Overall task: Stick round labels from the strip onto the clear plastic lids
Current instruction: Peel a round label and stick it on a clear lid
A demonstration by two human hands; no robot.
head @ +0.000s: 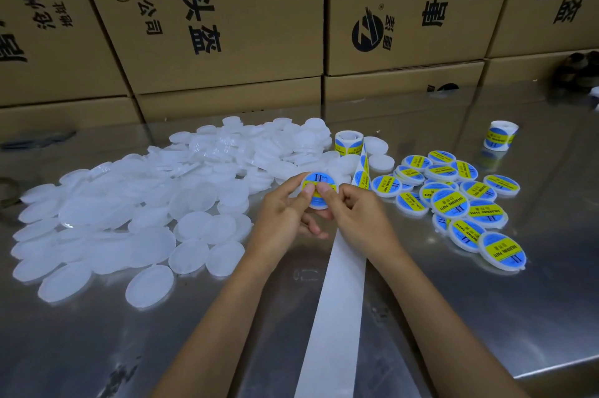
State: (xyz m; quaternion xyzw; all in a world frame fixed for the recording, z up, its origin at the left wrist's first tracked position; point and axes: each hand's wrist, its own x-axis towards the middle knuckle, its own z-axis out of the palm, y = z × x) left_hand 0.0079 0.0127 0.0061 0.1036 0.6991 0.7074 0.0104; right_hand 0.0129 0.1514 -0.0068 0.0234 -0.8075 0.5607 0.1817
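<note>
A single head-worn camera is looking forward and down from above the steel table, sitting close over its near edge. It is facing the wall of cardboard boxes standing behind the table's far edge, and its wide lens is bending their lines. Both forearms are entering from the bottom of the frame, over the table's near side. No second view is sharing the scene.

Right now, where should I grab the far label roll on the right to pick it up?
Grip the far label roll round its curved sides, coming from above. It stands on end, alone on the steel table, core hole up, so fingers fit either side.
</note>
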